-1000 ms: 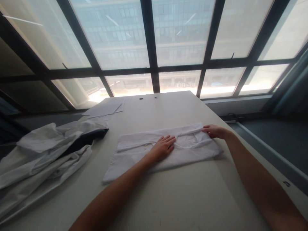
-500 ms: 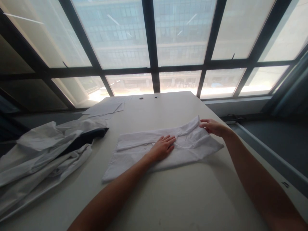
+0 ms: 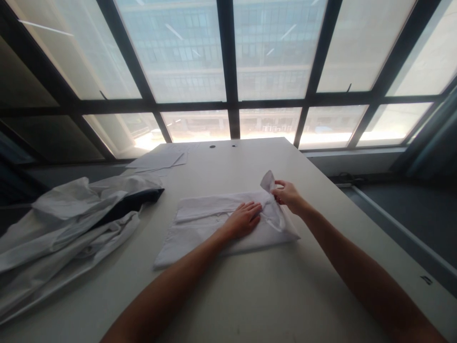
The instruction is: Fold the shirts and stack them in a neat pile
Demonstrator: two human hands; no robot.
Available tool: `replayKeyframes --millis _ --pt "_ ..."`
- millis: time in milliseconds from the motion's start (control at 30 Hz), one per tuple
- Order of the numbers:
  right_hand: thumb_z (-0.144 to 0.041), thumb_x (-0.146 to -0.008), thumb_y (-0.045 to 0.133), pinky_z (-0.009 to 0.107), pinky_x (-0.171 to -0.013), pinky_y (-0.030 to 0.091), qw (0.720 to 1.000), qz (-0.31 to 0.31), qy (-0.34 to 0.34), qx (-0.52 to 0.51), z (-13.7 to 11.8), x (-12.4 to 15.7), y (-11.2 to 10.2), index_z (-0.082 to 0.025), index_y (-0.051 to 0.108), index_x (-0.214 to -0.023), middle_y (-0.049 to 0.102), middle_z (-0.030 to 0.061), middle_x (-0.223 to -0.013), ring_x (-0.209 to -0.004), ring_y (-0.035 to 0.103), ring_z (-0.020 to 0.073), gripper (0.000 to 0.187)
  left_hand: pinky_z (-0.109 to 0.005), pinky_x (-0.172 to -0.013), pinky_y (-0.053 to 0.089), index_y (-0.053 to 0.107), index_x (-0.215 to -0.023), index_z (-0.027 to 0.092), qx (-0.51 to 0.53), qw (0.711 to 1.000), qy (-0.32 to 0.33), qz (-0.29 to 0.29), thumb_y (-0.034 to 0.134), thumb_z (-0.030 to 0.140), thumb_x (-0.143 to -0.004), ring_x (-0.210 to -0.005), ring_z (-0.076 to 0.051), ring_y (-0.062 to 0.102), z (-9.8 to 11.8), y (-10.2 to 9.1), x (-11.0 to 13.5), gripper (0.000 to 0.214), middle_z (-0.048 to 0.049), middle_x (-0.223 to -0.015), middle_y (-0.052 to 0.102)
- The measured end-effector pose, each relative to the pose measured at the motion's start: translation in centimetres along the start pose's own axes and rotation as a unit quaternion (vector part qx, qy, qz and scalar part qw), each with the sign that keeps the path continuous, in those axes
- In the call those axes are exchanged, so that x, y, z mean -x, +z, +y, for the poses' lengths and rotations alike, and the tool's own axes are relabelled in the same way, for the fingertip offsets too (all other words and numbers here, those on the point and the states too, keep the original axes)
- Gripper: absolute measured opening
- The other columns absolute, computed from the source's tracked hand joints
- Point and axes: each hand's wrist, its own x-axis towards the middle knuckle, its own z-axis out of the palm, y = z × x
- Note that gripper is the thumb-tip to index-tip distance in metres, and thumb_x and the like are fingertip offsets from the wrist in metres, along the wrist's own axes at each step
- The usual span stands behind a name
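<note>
A white folded garment (image 3: 200, 228) lies on the pale table (image 3: 250, 295) in front of me. My left hand (image 3: 244, 219) rests flat on its middle, fingers stretched out. My right hand (image 3: 287, 194) pinches the garment's right end and holds it lifted and folded over toward the left hand, so a corner of cloth (image 3: 267, 181) stands up above the fingers.
A heap of crumpled white garments with a dark piece (image 3: 71, 219) lies at the table's left side. Sheets of paper (image 3: 157, 159) lie at the far left corner. Two small dark holes (image 3: 223, 146) mark the far edge. Large windows rise behind.
My right hand has lifted the garment's right end off the table and carried it leftward over the middle. The left hand has stayed pressed in place.
</note>
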Motion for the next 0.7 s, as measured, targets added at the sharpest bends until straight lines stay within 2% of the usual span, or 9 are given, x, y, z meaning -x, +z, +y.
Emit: replayKeyframes --millis 67,133,200,267,333,400,500,633,700 --pt "-0.013 -0.072 0.069 0.019 -0.039 0.037 1.0 -0.008 -0.009 0.007 0.9 0.2 1.5 -0.012 0.056 -0.129 0.06 -0.0062 -0.054 -0.042 0.05 0.0102 0.059 -0.042 -0.119 0.031 0.05 -0.146 0.019 0.032 0.999 -0.021 0.032 0.047 0.031 -0.099 -0.14 -0.025 0.046 -0.2 0.1 -0.3 0.048 -0.0105 -0.15 0.052" --pt "-0.015 -0.075 0.07 0.019 -0.04 0.04 0.999 -0.041 -0.005 0.008 1.8 0.4 2.5 -0.013 0.058 -0.126 0.065 -0.0034 -0.057 -0.044 0.054 0.0115 0.052 -0.039 -0.113 0.04 0.055 -0.14 0.017 0.073 0.992 -0.07 0.08 0.045 0.026 -0.098 -0.129 -0.025 0.057 -0.4 0.2 -0.6 0.043 -0.0115 -0.14 0.061" --pt "-0.02 -0.077 0.07 0.02 -0.043 0.044 0.997 -0.082 0.005 0.006 2.5 0.2 2.7 -0.014 0.064 -0.114 0.068 0.0002 -0.062 -0.048 0.058 0.0122 0.038 -0.038 -0.107 0.046 0.062 -0.131 0.017 0.104 0.978 -0.124 0.13 0.043 0.022 -0.098 -0.118 -0.024 0.064 -0.5 0.3 -0.9 0.038 -0.0105 -0.128 0.069" --pt "-0.022 -0.078 0.068 0.02 -0.044 0.044 0.996 -0.084 -0.01 0.012 2.9 -0.4 2.1 -0.015 0.068 -0.101 0.069 0.0022 -0.065 -0.049 0.058 0.0117 0.023 -0.038 -0.104 0.048 0.066 -0.122 0.018 0.119 0.968 -0.152 0.162 0.044 0.022 -0.097 -0.111 -0.024 0.067 -0.7 0.4 -1.0 0.033 -0.0093 -0.119 0.072" --pt "-0.022 -0.078 0.063 0.02 -0.043 0.043 0.998 -0.037 -0.05 0.029 3.1 -1.4 1.1 -0.015 0.069 -0.093 0.069 0.0027 -0.068 -0.049 0.056 0.0106 0.018 -0.038 -0.102 0.05 0.068 -0.116 0.018 0.127 0.964 -0.155 0.176 0.048 0.023 -0.096 -0.108 -0.024 0.067 -0.9 0.5 -1.0 0.029 -0.0085 -0.115 0.073" --pt "-0.023 -0.077 0.059 0.021 -0.046 0.043 0.993 0.037 -0.09 0.06 3.5 -2.5 -0.1 -0.015 0.069 -0.093 0.069 0.0034 -0.071 -0.051 0.055 0.0111 0.021 -0.038 -0.1 0.051 0.068 -0.113 0.018 0.141 0.96 -0.16 0.183 0.052 0.023 -0.094 -0.106 -0.024 0.068 -1.2 0.4 -1.1 0.026 -0.0089 -0.113 0.073" --pt "-0.024 -0.078 0.052 0.027 -0.061 0.051 0.975 0.123 -0.143 0.118 4.6 -3.9 -1.4 -0.014 0.07 -0.097 0.072 0.0076 -0.082 -0.063 0.061 0.0152 0.028 -0.037 -0.098 0.053 0.064 -0.121 0.015 0.177 0.946 -0.196 0.187 0.056 0.023 -0.093 -0.105 -0.023 0.068 -2.0 -0.2 -2.0 0.03 -0.0128 -0.122 0.069" --pt "-0.025 -0.08 0.047 0.033 -0.085 0.052 0.955 0.153 -0.193 0.165 6.3 -4.6 -1.3 -0.013 0.07 -0.103 0.073 0.0136 -0.104 -0.087 0.066 0.0206 0.034 -0.036 -0.098 0.051 0.05 -0.141 0.01 0.245 0.922 -0.246 0.172 0.063 0.036 -0.094 -0.117 -0.027 0.064 -2.8 -1.4 -5.2 0.055 -0.0217 -0.144 0.054" --pt "-0.025 -0.081 0.046 0.034 -0.089 0.051 0.952 0.154 -0.205 0.169 7.1 -4.5 -1.0 -0.014 0.069 -0.107 0.071 0.0147 -0.111 -0.094 0.065 0.0219 0.036 -0.034 -0.095 0.051 0.047 -0.144 0.009 0.276 0.912 -0.261 0.154 0.067 0.042 -0.092 -0.119 -0.027 0.063 -2.9 -1.8 -7.1 0.066 -0.0225 -0.14 0.057"
